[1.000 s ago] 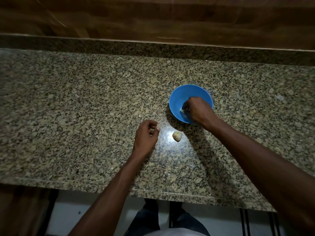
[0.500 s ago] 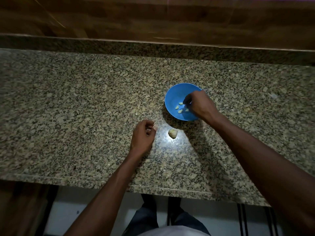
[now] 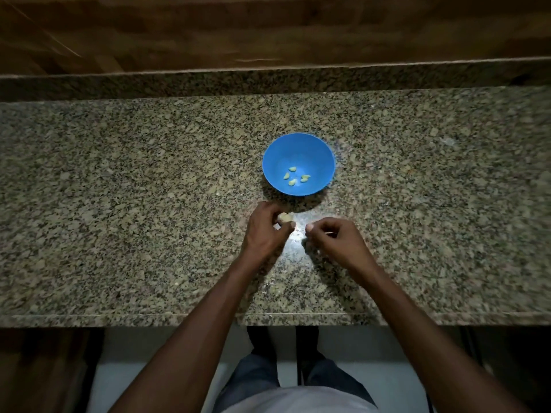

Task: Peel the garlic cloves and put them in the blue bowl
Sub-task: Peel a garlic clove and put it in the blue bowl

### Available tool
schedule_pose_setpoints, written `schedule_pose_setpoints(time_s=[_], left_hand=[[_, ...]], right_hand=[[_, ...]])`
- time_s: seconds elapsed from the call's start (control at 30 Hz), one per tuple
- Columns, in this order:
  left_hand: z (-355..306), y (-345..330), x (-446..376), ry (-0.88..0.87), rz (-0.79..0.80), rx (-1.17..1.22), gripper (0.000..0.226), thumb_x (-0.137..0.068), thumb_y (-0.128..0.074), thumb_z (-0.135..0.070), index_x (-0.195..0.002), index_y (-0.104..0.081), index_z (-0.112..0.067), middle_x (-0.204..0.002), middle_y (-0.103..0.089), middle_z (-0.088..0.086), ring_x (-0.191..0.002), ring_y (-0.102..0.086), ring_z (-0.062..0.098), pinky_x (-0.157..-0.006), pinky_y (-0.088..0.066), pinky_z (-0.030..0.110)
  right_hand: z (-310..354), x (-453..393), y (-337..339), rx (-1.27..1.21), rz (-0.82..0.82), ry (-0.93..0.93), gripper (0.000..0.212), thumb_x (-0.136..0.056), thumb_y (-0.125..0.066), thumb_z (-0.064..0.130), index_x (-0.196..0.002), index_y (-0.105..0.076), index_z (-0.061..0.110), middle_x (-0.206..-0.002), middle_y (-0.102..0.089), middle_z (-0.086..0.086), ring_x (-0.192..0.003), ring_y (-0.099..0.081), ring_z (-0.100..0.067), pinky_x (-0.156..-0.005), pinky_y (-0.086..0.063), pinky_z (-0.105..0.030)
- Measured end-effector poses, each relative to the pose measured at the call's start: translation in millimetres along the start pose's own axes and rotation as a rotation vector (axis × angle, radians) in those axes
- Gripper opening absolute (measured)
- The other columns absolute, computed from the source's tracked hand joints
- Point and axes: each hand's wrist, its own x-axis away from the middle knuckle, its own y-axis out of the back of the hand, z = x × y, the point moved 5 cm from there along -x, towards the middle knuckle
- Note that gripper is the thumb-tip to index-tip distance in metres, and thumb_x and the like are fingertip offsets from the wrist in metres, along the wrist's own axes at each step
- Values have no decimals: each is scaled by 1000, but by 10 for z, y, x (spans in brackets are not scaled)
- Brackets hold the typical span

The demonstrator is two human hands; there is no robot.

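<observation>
Speckled granite makes up the tabletop I am looking down on, dim except for a bright glare patch between my hands. At the centre of my view, my left hand has its fingers curled round a pale garlic piece, pinching it just above the stone; whether its skin is on I cannot tell. My right hand sits just beside it, fingers bent inward with the thumb tip pressed toward them, and I cannot tell whether anything is held there. Just beyond both hands stands the blue bowl, upright, holding five small peeled cloves scattered loosely on its bottom; nothing lies between the hands and the bowl but its own dark shadow. Farther back, a raised granite ledge runs along the rear edge, with a wood-grain wall panel above it. Below the front edge I see jeans and pale floor.
</observation>
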Motion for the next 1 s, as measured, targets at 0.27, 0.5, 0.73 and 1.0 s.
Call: schedule_pose_setpoints(time_s=[0.27,0.5,0.73,1.0], left_hand=[[-10,-101,231,158,41,316,30,-81,-87,-11,-108,-75,-12,-103,-77,1,-98,-74,13,-82,-64,33],[-46,26,473,241,-34,502,27,-82,-82,2,-108,-75,-4,-102,-79,7,-97,-77,19,-78,-64,33],[-90,162,440,143,-50,270,7,-91,-76,-9,-94,-75,-15,-94,-77,-4,-90,-73,9,-78,-59,23],[-109,171,291,-8,160,91,17,-93,-68,0,-95,-65,-17,-88,-66,-7,-77,-60,0,-66,-50,16]], right_hand=[[-264,-158,-238,-286,18,-48,31,-104,-66,17,-133,-68,7,-111,-77,-13,-92,-78,-28,-80,-65,-38],[-278,-151,-373,-527,140,-97,20,-97,-74,10,-114,-77,1,-107,-78,-22,-96,-75,-32,-94,-62,-46],[-236,-128,-369,-483,205,-79,37,-83,-83,24,-115,-79,5,-108,-79,-19,-97,-76,-31,-98,-59,-56],[-204,-132,-353,-442,187,-74,28,-93,-77,10,-118,-76,-3,-104,-79,-19,-92,-78,-28,-82,-64,-38]])
